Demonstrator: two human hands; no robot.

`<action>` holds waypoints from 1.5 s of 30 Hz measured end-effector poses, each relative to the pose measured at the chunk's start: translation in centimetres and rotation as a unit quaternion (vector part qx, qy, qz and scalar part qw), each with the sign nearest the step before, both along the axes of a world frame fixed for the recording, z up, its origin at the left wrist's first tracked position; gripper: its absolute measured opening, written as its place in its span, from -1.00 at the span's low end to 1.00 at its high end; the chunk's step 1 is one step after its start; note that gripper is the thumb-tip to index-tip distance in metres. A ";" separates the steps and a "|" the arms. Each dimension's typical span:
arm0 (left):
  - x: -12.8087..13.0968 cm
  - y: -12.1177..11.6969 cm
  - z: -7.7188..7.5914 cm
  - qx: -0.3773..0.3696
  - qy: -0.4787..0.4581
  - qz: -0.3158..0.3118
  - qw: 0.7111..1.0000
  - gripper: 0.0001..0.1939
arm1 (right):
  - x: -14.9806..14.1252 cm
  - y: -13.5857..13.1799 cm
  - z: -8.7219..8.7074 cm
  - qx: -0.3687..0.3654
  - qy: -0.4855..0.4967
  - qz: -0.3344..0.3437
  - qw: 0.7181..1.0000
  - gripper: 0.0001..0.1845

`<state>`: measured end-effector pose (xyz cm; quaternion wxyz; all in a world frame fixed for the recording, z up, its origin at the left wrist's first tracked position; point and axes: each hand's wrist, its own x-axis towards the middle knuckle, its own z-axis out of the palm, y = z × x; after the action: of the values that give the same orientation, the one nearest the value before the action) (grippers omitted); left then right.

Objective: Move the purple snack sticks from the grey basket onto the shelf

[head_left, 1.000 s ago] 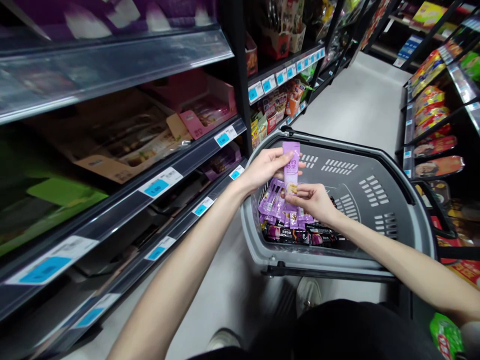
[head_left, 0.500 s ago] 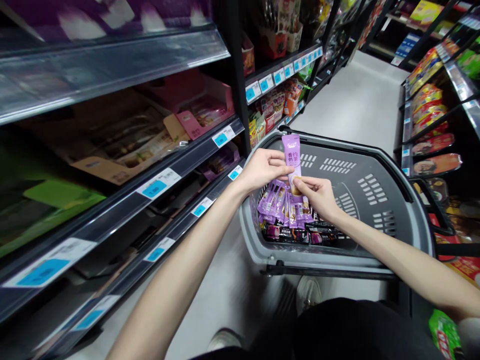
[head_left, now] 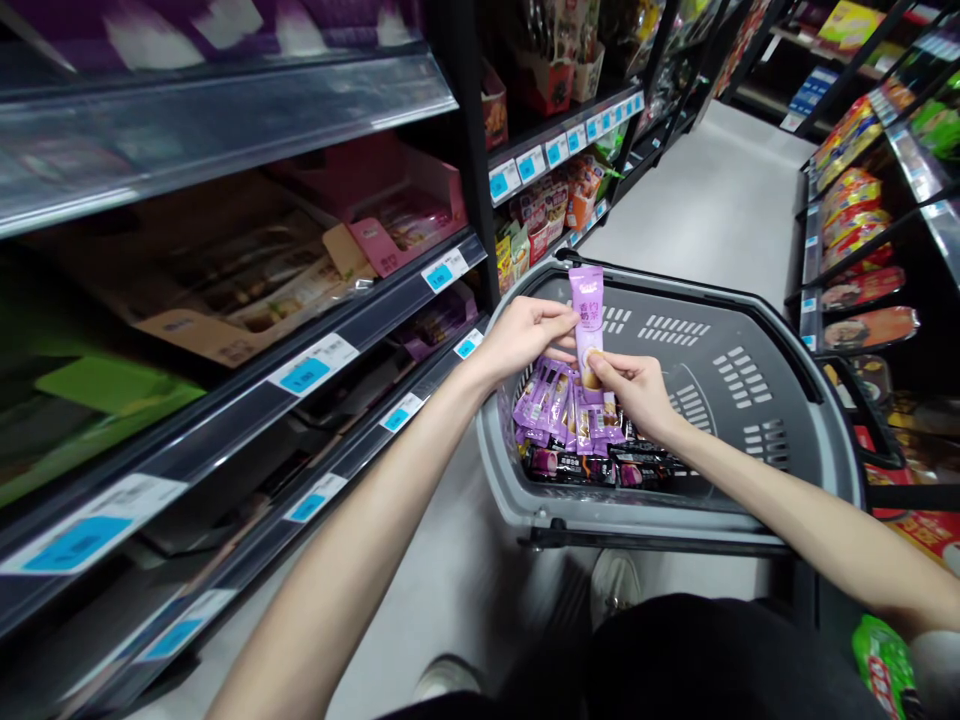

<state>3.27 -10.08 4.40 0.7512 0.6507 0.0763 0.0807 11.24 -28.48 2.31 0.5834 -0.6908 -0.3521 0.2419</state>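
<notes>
Upright over the basket is a slim purple milk tea sachet (head_left: 589,305) with white and dark lettering. My right hand (head_left: 634,390) pinches its lower half, thumb on the front. At its left edge, my left hand (head_left: 521,340) is closed, the thumb at the rim of the sachet and the fingers partly behind it. Below both hands, a grey shopping basket (head_left: 825,430) holds a pile of similar purple sachets (head_left: 551,400) at its left end. Several black packets (head_left: 566,466) lie along the near side of the pile, partly covered.
Dark store shelves (head_left: 300,365) with blue-and-white price tags run along my left, holding boxed sachets. On the right, another rack (head_left: 810,250) carries bright snack bags. A pale floor aisle (head_left: 712,190) stretches ahead. A green packet (head_left: 881,665) shows at the lower right.
My left thumb has shifted from the front of the sachet up to its left edge. The sachet stays upright in my right hand, and the view has moved very slightly.
</notes>
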 end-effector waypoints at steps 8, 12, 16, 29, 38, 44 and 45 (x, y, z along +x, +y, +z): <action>0.1 0.0 0.0 -0.006 0.002 0.001 1.000 -0.63 | 0.2 -0.1 -0.2 -0.009 -0.007 0.013 1.000 -0.48; 0.0 0.0 0.0 -0.005 -0.002 -0.001 1.000 -0.67 | 0.2 -0.2 -0.2 -0.003 -0.014 0.020 1.000 -0.49; 0.0 -0.1 0.0 -0.002 0.004 0.004 1.000 -0.66 | 0.0 -0.1 0.2 -0.012 -0.012 0.017 1.000 -0.46; 0.0 -0.1 -0.1 0.015 -0.003 0.019 1.000 -0.58 | 0.8 0.2 -1.6 -0.010 0.091 0.046 0.995 -0.48; 0.4 -0.1 -0.4 -0.005 0.006 0.073 0.997 -0.65 | 0.5 0.1 -1.8 -0.055 0.067 0.030 0.996 -0.48; 0.4 -0.2 0.1 -0.010 0.011 0.089 0.996 -0.74 | 0.7 -0.1 -1.7 -0.075 0.042 0.027 0.996 -0.57; 0.4 -0.2 0.1 -0.009 0.014 0.091 0.996 -0.75 | 0.7 -0.1 -1.6 -0.077 0.035 0.026 0.996 -0.58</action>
<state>3.68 -10.29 4.52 0.7455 0.6353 0.1460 0.1389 11.96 -28.56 0.70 0.5335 -0.7157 -0.3297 0.3073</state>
